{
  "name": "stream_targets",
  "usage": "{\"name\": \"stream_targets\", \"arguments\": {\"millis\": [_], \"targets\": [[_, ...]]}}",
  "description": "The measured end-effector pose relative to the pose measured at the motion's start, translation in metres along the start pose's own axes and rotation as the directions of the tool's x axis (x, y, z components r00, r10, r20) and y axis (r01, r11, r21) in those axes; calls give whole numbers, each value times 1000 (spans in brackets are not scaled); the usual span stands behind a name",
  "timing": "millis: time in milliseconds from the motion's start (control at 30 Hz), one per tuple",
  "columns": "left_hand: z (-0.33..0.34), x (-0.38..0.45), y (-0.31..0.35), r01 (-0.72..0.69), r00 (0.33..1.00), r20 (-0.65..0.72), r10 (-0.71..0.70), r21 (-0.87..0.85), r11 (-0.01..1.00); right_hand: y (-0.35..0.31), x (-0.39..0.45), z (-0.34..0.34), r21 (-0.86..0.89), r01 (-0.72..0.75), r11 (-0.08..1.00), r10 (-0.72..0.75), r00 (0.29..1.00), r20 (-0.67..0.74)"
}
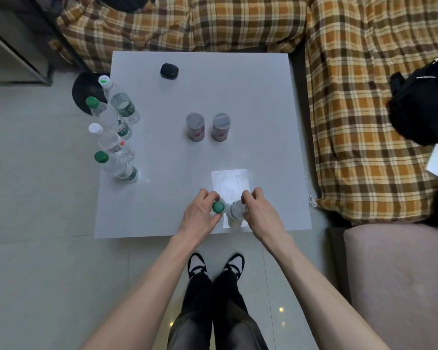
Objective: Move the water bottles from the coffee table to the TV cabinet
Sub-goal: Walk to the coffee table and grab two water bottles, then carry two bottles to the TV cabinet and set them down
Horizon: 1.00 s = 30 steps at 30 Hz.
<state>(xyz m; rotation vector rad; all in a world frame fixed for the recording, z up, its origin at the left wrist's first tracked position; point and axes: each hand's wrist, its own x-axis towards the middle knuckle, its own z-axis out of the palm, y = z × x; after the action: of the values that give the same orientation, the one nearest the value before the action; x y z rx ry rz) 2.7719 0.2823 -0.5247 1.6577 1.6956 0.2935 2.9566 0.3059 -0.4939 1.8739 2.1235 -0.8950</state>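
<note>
At the near edge of the white coffee table (250, 92), my left hand (200, 215) is wrapped around a clear bottle with a green cap (218, 207). Right beside it my right hand (259, 213) grips a second clear bottle with a pale cap (234, 210). Both bottles stand upright, seen from straight above. Several more water bottles stand in a row along the table's left edge, among them a green-capped bottle (116, 166), a white-capped bottle (110, 141) and another green-capped bottle (106, 116). The TV cabinet is not in view.
Two grey-lidded cans (195, 126) (221, 126) stand mid-table, a small black case (169, 71) sits at the far side, and a clear flat packet (230, 180) lies just beyond my hands. A plaid-covered sofa (364, 109) wraps the back and right. A black bag (422, 102) rests on it.
</note>
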Motion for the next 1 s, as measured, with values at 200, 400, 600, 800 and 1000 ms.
{"name": "stream_targets", "arguments": {"millis": [200, 400, 600, 800, 1000], "targets": [[-14, -15, 4, -30, 998, -59, 29, -13, 999, -5, -21, -11, 110, 7, 994, 7, 992, -125], [-43, -56, 34, -38, 980, -195, 28, -47, 998, -19, -60, -51, 193, 73, 978, -18, 962, -271], [-77, -101, 72, 1, 939, -343, -26, -73, 997, -39, -83, -107, 191, 193, 962, -131, 946, -297], [-110, -145, 90, 126, 830, -529, -178, -134, 983, -76, -89, -155, 50, 427, 903, -400, 878, -264], [-139, -196, 84, 217, 643, -706, -297, -204, 955, -124, -87, -180, -50, 692, 720, -691, 711, -131]]}}
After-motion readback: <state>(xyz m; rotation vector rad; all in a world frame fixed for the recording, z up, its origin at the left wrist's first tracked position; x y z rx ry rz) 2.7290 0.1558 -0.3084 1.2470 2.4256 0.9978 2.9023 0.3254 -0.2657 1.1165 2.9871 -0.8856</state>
